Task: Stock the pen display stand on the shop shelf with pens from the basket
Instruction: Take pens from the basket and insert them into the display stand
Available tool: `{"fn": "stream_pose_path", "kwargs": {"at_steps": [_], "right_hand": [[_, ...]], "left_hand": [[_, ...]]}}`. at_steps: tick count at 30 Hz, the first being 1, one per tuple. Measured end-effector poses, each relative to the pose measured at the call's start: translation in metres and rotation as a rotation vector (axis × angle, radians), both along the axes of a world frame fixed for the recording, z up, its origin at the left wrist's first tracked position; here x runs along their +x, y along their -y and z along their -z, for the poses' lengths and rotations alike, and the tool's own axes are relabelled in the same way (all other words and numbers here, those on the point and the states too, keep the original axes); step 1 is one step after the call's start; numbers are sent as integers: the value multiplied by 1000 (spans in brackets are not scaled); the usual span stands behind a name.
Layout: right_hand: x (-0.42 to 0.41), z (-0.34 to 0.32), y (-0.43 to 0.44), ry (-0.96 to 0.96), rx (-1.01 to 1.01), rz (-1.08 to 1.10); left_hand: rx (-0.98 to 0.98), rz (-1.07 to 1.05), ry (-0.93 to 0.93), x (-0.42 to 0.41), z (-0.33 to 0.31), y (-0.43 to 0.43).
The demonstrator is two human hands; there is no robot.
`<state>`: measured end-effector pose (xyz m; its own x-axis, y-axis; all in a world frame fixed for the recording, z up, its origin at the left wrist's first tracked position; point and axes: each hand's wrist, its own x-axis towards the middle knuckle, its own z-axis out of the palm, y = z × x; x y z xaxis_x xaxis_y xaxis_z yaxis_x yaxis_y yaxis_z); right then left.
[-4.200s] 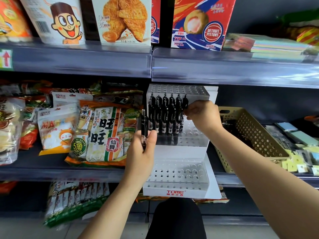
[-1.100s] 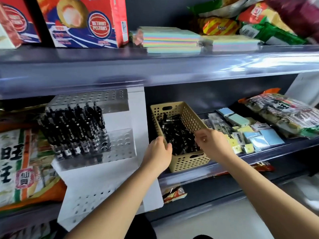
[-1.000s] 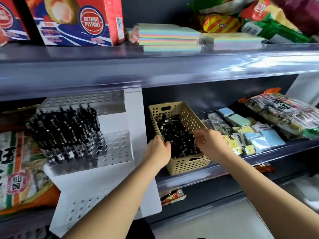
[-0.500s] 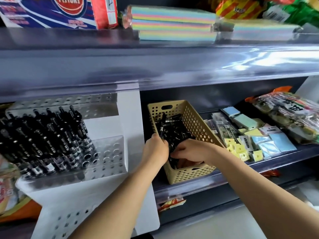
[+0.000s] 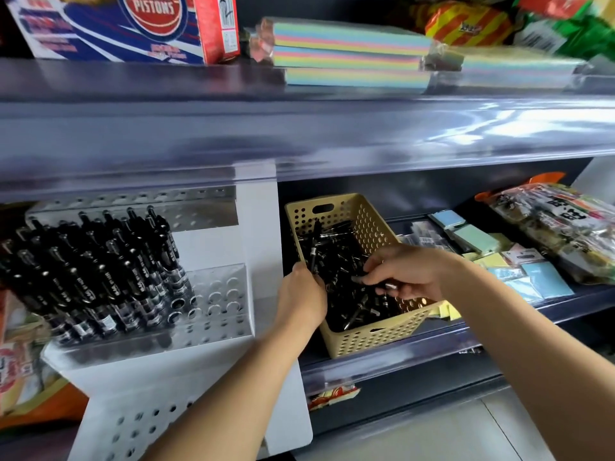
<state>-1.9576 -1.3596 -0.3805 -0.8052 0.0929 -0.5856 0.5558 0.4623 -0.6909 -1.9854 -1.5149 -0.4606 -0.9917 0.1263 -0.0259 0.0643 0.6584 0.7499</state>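
Note:
A beige perforated basket [image 5: 372, 224] stands on the middle shelf, full of loose black pens [image 5: 342, 257]. My left hand [image 5: 301, 299] is at the basket's left rim, closed around one black pen [image 5: 313, 247] that sticks upright. Over the pile, my right hand [image 5: 406, 272] pinches another black pen [image 5: 387, 286] that lies level. The white pen display stand [image 5: 213, 287] is to the left; its upper tier holds several rows of black pens [image 5: 96, 271], with empty holes on the right side and in the lower tier.
Small packs of sticky notes [image 5: 519, 267] lie right of the basket, and bagged snacks [image 5: 559, 224] sit beyond them. The upper shelf [image 5: 332, 134] overhangs the stand and basket, carrying coloured paper stacks [image 5: 349, 51] and a red box [image 5: 133, 24]. Snack bags [image 5: 20, 371] sit left of the stand.
I turned from the stand to the basket. Both hands came to it; the right hand dipped into the pile and closed on a pen, while the left took hold of an upright one.

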Motion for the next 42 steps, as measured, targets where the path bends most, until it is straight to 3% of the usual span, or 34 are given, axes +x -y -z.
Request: {"fn": "stream_pose_path", "kwargs": {"at_steps": [3, 7, 9, 12, 17, 21, 24, 28, 33, 42], "right_hand": [[-4, 6, 1, -36, 74, 41], [-10, 32, 6, 88, 493, -124], [-12, 40, 9, 122, 589, -145], [-8, 44, 20, 180, 539, -169], [-9, 48, 27, 187, 620, -288], [-16, 49, 9, 168, 347, 36], [-14, 38, 1, 112, 252, 112], [-17, 31, 0, 45, 315, 65], [-36, 34, 9, -180, 487, 35], [-60, 82, 20, -126, 607, -28]], "left_hand": [[-17, -8, -10, 3, -1, -3], [-1, 4, -34, 8, 0, -8], [5, -3, -54, 11, 1, -8], [1, -13, -82, 14, 2, -8], [-17, -13, -104, 16, 0, -9], [-13, -2, -105, 17, 2, -9], [16, 3, -98, 18, 4, -9], [37, 15, -78, 20, 6, -7], [-10, 27, -138, 22, 7, -6], [28, 9, -95, 18, 3, -8]]}}
